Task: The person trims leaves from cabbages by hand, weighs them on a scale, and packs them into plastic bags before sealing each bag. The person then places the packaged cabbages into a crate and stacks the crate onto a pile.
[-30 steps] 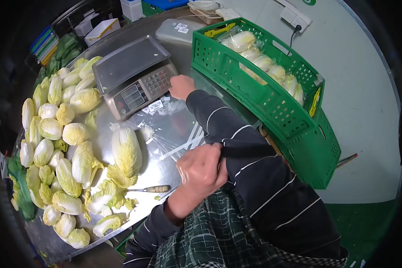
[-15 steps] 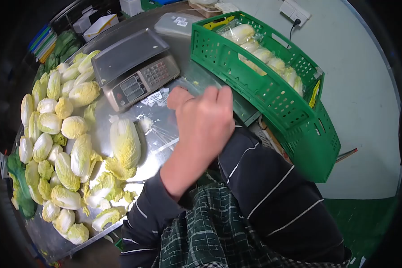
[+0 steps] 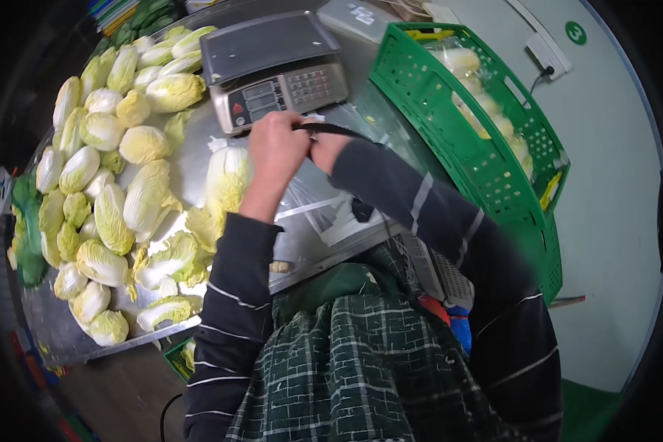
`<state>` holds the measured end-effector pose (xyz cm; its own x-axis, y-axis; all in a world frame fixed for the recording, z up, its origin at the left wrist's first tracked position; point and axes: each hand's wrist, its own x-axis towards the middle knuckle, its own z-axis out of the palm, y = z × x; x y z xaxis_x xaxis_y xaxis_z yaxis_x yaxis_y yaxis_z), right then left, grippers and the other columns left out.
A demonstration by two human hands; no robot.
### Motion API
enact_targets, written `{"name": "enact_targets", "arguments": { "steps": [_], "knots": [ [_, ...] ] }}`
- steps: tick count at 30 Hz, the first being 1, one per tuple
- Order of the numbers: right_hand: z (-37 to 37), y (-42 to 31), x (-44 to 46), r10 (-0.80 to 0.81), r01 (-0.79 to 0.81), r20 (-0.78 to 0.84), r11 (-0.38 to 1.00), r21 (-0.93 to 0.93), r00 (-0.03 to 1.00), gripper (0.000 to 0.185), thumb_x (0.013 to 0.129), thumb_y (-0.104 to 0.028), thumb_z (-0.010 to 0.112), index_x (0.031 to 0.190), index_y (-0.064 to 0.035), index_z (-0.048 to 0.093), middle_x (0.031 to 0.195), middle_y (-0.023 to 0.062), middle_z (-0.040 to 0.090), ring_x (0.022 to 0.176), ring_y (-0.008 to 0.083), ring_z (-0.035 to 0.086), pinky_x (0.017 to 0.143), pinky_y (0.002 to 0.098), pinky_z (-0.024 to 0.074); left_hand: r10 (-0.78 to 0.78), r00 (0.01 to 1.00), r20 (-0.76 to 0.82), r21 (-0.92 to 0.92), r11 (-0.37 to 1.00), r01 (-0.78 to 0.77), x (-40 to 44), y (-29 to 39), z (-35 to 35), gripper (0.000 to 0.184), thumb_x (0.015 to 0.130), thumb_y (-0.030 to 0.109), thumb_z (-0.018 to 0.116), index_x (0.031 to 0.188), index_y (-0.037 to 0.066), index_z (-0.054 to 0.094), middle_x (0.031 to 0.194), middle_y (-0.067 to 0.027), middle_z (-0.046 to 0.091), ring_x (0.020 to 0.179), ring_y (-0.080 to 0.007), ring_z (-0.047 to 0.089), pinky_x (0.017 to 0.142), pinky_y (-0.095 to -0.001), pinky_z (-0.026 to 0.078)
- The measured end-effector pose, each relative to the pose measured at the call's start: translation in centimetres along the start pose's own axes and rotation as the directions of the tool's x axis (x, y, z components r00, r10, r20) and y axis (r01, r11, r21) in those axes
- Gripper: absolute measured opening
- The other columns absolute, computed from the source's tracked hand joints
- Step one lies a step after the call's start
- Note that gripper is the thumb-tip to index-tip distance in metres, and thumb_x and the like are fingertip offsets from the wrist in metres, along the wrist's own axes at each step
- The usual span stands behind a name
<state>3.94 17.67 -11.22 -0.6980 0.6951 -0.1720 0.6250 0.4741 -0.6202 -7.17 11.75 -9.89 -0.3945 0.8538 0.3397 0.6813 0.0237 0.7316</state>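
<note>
And here at the middle of the table (image 3: pixel 59 335), the left hand (image 3: pixel 276 151) pinches a dark strip (image 3: pixel 335 130), which looks to be the cuff of the right sleeve (image 3: pixel 390 177), stretched out over the wrist! The right hand (image 3: pixel 326 149) sits just beside it, partly hidden, and I can't tell whether its fingers are spread or curled.

So the sleeve, I'd judge, is mid-adjustment, with the cuff not yet let go. As for the cabbages: over to the right of the grip, the green crate (image 3: pixel 420 81) holds a row in clear plastic, so that batch looks wrapped. To the left, a big spread of loose cabbages (image 3: pixel 114 217) lies unwrapped, plenty left there! One cabbage (image 3: pixel 228 177) rests just beside the left wrist, bare as well. Right beyond the hands stands the scale (image 3: pixel 269 44), a few scraps on its pan, and plastic bags (image 3: pixel 309 199) lie just below the grip.
</note>
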Motion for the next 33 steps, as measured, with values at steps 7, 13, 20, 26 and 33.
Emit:
{"name": "enact_targets", "arguments": {
  "steps": [7,13,20,26,33],
  "knots": [
    [-9.6,-3.8,-13.1,0.045,-0.236,0.331,0.790,0.565,0.943,0.030,0.086,-0.018,0.058,0.106,0.0043,0.059,0.080,0.0162,0.064,0.079,0.0271,0.065,0.070,0.0338,0.0518,-0.226,0.838,0.497,-0.468,0.743,0.479,-0.3,1.0,-2.9,0.024,0.080,0.022,0.070,0.079,-0.002,0.068,0.061,-0.0061,0.062,0.055,-0.0101,0.058,0.050,-0.0247,0.045],
    [-9.4,3.6,-11.6,0.459,-0.469,0.096,0.865,0.176,0.883,0.032,0.085,-0.027,0.061,0.088,0.0051,0.063,0.071,0.0118,0.064,0.062,0.0166,0.064,0.056,0.0279,0.0500,-0.115,0.786,0.607,-0.550,0.654,0.520,-0.3,1.0,-2.4,0.025,0.079,0.025,0.071,0.081,0.001,0.068,0.066,-0.0049,0.064,0.058,-0.0102,0.059,0.055,-0.0218,0.045],
    [-6.3,2.5,-3.9,0.091,0.069,-0.425,0.936,0.347,0.901,0.037,0.082,-0.030,0.065,0.090,0.0062,0.063,0.077,0.0147,0.066,0.072,0.0202,0.064,0.066,0.0302,0.0507,0.091,0.702,0.706,-0.623,0.551,0.555,-2.7,4.5,-0.2,0.029,0.080,0.026,0.069,0.093,0.000,0.066,0.074,-0.0023,0.063,0.063,-0.0089,0.057,0.059,-0.0223,0.046],
    [-6.7,-0.9,-1.4,0.150,-0.033,-0.310,0.935,0.354,0.939,0.036,0.082,-0.029,0.065,0.094,0.0049,0.063,0.077,0.0129,0.066,0.069,0.0180,0.064,0.062,0.0281,0.0501,0.162,0.711,0.685,-0.696,0.436,0.571,-5.7,7.3,0.4,0.026,0.079,0.016,0.071,0.098,0.001,0.064,0.077,0.0016,0.062,0.064,-0.0058,0.054,0.060,-0.0203,0.044],
    [-2.9,1.1,-5.8,0.356,-0.102,-0.090,0.487,0.867,0.930,0.034,0.090,-0.028,0.055,0.099,0.0040,0.061,0.078,0.0094,0.064,0.064,0.0156,0.062,0.058,0.0286,0.0509,0.016,0.642,0.767,-0.597,0.388,0.703,-5.6,2.7,-0.9,0.024,0.082,0.020,0.069,0.097,0.003,0.067,0.076,-0.0005,0.064,0.057,-0.0056,0.055,0.052,-0.0190,0.043]
  ]
}}
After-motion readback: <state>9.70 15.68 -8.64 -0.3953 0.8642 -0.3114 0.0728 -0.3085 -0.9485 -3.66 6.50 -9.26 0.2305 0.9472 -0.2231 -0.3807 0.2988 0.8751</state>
